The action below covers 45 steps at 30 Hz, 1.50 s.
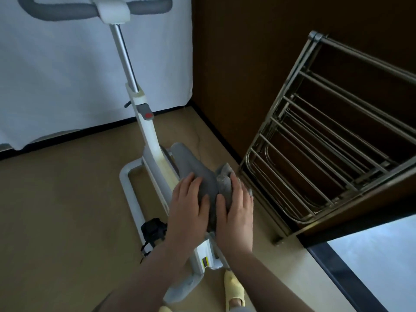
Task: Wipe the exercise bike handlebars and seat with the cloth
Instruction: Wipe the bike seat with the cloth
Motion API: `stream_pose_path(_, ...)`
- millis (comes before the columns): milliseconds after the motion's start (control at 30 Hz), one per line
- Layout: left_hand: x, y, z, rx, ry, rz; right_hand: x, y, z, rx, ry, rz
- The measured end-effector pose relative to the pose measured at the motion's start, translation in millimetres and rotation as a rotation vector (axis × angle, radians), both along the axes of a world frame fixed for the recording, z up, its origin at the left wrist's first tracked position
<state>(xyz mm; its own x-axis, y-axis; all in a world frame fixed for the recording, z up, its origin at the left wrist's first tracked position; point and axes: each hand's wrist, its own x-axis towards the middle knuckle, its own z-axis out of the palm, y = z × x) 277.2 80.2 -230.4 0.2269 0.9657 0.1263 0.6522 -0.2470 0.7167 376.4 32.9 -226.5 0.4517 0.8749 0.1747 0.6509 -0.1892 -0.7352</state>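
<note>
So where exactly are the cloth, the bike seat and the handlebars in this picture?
cloth [225,181]: head view, on the crumpled grey fabric above the right hand's fingers.
seat [191,163]: head view, on the bare grey nose of the saddle.
handlebars [148,6]: head view, on the grey padded bar right of the white centre clamp.

To our right we see a folded metal drying rack with parallel rods [326,140] leaning against a dark brown wooden wall [243,64]. A white fabric curtain [67,75] hangs at the back, above the beige floor [56,210]. A yellow slipper [234,291] shows below.
</note>
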Motion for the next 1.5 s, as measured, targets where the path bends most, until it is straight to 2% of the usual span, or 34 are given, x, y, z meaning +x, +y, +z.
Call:
stream_pose_path(167, 2.0, 6.0, -3.3, 0.021, 0.022, 0.01, 28.4, 15.9, 8.4, -0.125, 0.038, 0.085)
stream_pose_path(300, 7.9, 2.7, -5.9, 0.087, 0.052, 0.095, 37.9, 24.5, 12.0, -0.216, -0.105, 0.18)
stream_pose_path(500, 13.5, 1.7, -6.9, 0.11, 0.033, 0.174, 40.6, 51.3, 17.1, -0.338, -0.213, 0.247)
stream_pose_path(633, 17.5, -0.2, -6.0, 0.056, -0.016, 0.248, 36.3, 84.0, 19.1, -0.411, -0.305, 0.348)
stream_pose_path(800, 18.6, -2.1, -10.8, -0.043, -0.124, 0.34, 23.1, 133.4, 10.7, -0.475, -0.201, 0.367)
stream_pose_path(867, 18.8, -1.2, -11.9, -0.094, -0.165, 0.356, 15.5, 147.7, 6.9, -0.469, -0.155, 0.36)
stream_pose_path(900, 18.3, 1.0, -12.2, -0.135, -0.189, 0.37, 13.9, 148.4, 7.2, -0.445, -0.192, 0.387)
stream_pose_path(1000, 15.0, 12.9, -7.9, -0.281, -0.371, 0.443, 23.6, 120.4, 14.4, -0.31, -0.349, 0.586)
stream_pose_path(1067, 16.7, 19.2, -2.7, -0.309, -0.447, 0.501, 38.3, 92.7, 16.3, -0.234, -0.385, 0.737)
stream_pose_path(1133, 24.9, 19.5, 3.2, -0.255, -0.39, 0.549, 47.9, 84.7, 12.9, -0.209, -0.375, 0.793)
stream_pose_path(1233, 32.5, 15.3, 9.0, -0.176, -0.262, 0.601, 38.2, 105.0, 14.3, -0.262, -0.282, 0.723)
stream_pose_path(1300, 30.9, 14.2, 8.2, -0.18, -0.269, 0.626, 32.8, 109.3, 17.5, -0.319, -0.288, 0.691)
stream_pose_path(1400, 30.5, 12.2, 8.9, -0.187, -0.311, 0.666, 46.8, 91.2, 18.4, -0.282, -0.416, 0.827)
stream_pose_path(1500, 34.8, 13.6, 10.8, -0.175, -0.346, 0.703, 55.9, 103.3, 16.5, -0.328, -0.351, 0.846)
